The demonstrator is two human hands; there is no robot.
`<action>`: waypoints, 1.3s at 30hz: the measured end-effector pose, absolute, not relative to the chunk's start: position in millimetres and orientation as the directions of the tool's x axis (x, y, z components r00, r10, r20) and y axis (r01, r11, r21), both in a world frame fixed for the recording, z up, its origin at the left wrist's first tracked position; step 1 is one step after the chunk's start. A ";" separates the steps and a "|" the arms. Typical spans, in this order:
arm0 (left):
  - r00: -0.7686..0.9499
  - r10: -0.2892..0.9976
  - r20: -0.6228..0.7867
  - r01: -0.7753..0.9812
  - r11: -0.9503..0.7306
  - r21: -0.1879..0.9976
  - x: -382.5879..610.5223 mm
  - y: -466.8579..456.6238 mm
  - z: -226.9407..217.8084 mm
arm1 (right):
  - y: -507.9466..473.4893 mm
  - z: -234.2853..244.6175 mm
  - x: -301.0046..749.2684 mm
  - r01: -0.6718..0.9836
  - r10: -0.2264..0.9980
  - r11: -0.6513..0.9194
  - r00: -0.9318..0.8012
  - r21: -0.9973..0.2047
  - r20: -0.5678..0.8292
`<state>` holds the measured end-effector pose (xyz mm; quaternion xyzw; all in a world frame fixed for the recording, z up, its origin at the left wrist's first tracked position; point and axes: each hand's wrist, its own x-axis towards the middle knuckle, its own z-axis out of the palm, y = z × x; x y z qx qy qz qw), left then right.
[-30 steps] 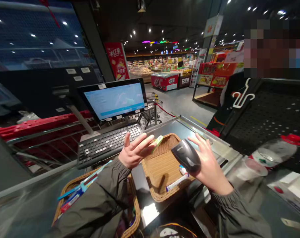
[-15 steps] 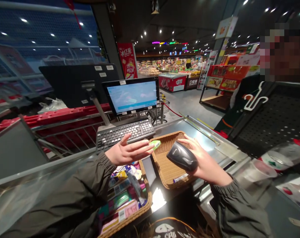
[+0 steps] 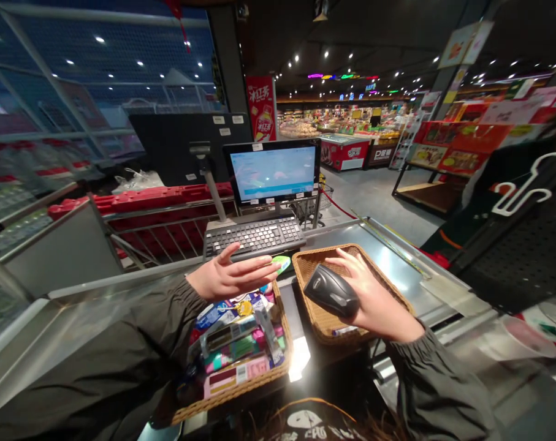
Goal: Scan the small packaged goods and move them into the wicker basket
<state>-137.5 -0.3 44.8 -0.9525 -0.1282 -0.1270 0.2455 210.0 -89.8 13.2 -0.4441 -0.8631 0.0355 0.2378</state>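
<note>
Head view: hands apart; right hand clamps scanner; left hand half-hides green item.

Supermarket interior, checkout lane: dark ceiling studded with spotlights, tall glazed wall at left, red drink banner beside black pillar. Grey floor runs past red-and-white chest freezer and red rope barrier. Red-signed display rack at right; crowded stalls far back under neon strip lights.
</note>
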 end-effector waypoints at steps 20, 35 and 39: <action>0.840 0.344 0.419 0.494 -0.804 -0.331 -188.3 -71.3 -22.1 | -77.5 1.2 170.2 0.687 0.738 0.668 -0.561 -0.287 0.375; 0.731 0.646 0.220 0.663 -0.749 -0.002 -177.0 -97.9 -72.9 | -83.8 2.9 167.3 0.757 0.806 0.579 -0.473 -0.304 0.356; 0.745 0.577 0.335 0.616 -0.788 -0.011 -148.4 -84.2 -45.0 | -88.7 7.0 194.2 0.818 0.848 0.499 -0.393 -0.285 0.354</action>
